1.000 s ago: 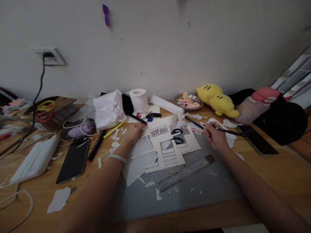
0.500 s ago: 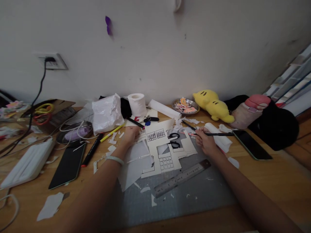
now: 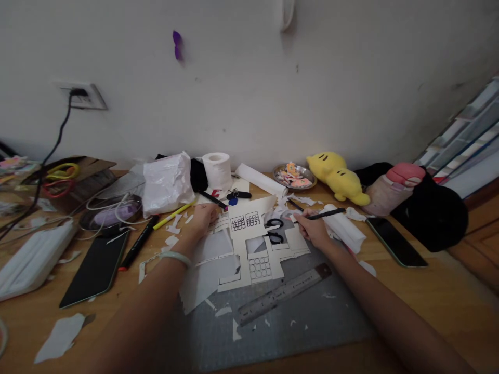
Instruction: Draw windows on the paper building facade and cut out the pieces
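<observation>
My left hand (image 3: 201, 218) rests on the far left edge of a cut white paper sheet (image 3: 249, 244) drawn with black grids, its fingers curled down onto the paper. My right hand (image 3: 314, 228) is closed round a thin black pen (image 3: 322, 213), whose shaft points to the right, just right of the sheet. Black-handled scissors (image 3: 274, 230) lie on the paper between my hands. A metal ruler (image 3: 284, 293) lies slantwise on the grey cutting mat (image 3: 312, 317) nearer to me.
Paper scraps litter the wooden desk. On the left lie a dark phone (image 3: 95, 267), a black marker (image 3: 138, 243), a yellow pen (image 3: 173, 214) and a white plastic bag (image 3: 163, 182). A tissue roll (image 3: 217, 170), a yellow plush toy (image 3: 339, 176) and another phone (image 3: 395, 240) lie behind and right.
My right hand has drawn left toward the paper with the pen. The camera has shifted, so everything sits a little further left and lower. My left hand stays on the paper.
</observation>
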`<state>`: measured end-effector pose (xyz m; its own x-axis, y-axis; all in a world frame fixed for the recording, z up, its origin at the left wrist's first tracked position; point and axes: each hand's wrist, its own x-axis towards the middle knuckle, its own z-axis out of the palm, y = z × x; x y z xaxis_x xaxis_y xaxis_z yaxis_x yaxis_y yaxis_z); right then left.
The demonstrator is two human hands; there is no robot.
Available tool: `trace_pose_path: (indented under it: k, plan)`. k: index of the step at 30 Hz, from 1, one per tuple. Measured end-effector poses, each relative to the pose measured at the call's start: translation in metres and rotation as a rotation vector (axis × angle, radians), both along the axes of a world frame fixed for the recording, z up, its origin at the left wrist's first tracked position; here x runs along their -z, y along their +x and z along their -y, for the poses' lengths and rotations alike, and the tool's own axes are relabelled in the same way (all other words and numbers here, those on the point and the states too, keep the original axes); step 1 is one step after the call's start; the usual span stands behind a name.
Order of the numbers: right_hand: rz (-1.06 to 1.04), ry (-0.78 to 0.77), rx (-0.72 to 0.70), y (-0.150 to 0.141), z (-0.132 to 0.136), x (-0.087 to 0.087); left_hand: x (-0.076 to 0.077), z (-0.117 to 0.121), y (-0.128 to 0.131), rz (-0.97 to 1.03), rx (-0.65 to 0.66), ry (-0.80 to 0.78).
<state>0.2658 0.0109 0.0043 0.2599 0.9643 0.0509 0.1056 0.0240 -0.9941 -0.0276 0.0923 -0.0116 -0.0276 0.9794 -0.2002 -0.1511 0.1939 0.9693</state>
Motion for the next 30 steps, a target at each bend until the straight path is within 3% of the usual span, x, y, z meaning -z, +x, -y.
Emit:
trace_pose_path:
  k: [10, 30]
  plan:
    - [0.235, -0.052, -0.141, -0.011, -0.002, 0.012, -0.012, 0.003, 0.001, 0.198, -0.134, 0.087]
    - [0.430, -0.056, -0.109, -0.018, -0.004, 0.012, -0.018, 0.005, 0.003, 0.297, -0.167, 0.087]
